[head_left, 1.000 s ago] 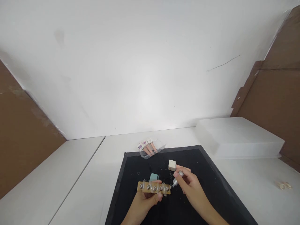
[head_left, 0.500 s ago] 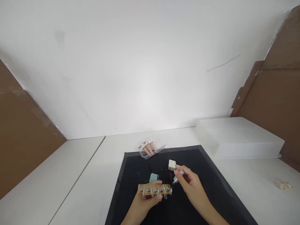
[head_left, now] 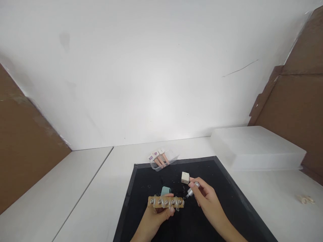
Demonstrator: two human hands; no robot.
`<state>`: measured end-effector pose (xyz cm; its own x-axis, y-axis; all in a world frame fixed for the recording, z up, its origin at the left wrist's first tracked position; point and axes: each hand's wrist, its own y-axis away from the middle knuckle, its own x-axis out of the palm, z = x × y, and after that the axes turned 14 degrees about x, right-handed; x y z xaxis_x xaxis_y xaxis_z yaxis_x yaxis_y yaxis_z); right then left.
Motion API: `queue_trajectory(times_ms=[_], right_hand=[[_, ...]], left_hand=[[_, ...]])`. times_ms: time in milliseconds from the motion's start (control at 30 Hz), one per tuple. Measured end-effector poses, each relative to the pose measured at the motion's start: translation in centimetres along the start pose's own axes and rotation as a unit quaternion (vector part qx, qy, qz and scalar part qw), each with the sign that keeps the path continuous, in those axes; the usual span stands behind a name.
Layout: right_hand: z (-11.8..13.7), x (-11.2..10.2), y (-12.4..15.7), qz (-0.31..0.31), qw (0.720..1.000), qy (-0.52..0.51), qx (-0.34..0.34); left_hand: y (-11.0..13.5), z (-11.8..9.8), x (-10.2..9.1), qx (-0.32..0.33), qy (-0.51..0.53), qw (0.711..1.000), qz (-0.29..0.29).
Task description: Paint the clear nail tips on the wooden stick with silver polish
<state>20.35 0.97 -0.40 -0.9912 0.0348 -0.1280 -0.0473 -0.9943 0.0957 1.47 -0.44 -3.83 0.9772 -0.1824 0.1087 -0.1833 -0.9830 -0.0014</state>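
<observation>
My left hand is closed around a yellow-brown strip with several round metal studs along it, gripping it from below. Clear, curved pieces like nail tips stick out across the strip. Between the fingers of my right hand is a short silver-grey handle with a thin dark tip, like a small brush. Its tip points down-left at the clear piece on the strip's right end; whether they touch I cannot tell. Just beyond that hand lies a white square bottle with a pinkish handle-like end, partly hidden.
A teal object sits behind the strip on the black mat. At the mat's far edge, a clear tray holds three white-and-pink bottles. A translucent white box stands right; small beige rings lie on the table.
The strip has risen and shifted slightly left in my left hand. My right hand stays almost still, the silver handle tilting a little.
</observation>
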Motion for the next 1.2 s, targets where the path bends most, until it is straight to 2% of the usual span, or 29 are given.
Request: queue_trajectory(times_ms=[367,600,833,1200], right_hand=[[-0.8,0.2,0.1,0.033,0.999,-0.005,-0.011],[-0.4,0.2,0.1,0.006,1.0,-0.015,-0.023],[0.2,0.2,0.1,-0.015,1.0,-0.003,-0.003],[-0.3,-0.1,0.0,-0.028,1.0,0.013,0.003]], left_hand=[[-0.1,-0.3,0.2,-0.013,-0.003,1.0,0.002],[-0.1,-0.4,0.3,-0.003,0.005,1.0,0.005],[0.0,-0.4,0.3,-0.003,0.004,1.0,0.007],[0.1,-0.5,0.2,-0.011,0.001,1.0,0.007]])
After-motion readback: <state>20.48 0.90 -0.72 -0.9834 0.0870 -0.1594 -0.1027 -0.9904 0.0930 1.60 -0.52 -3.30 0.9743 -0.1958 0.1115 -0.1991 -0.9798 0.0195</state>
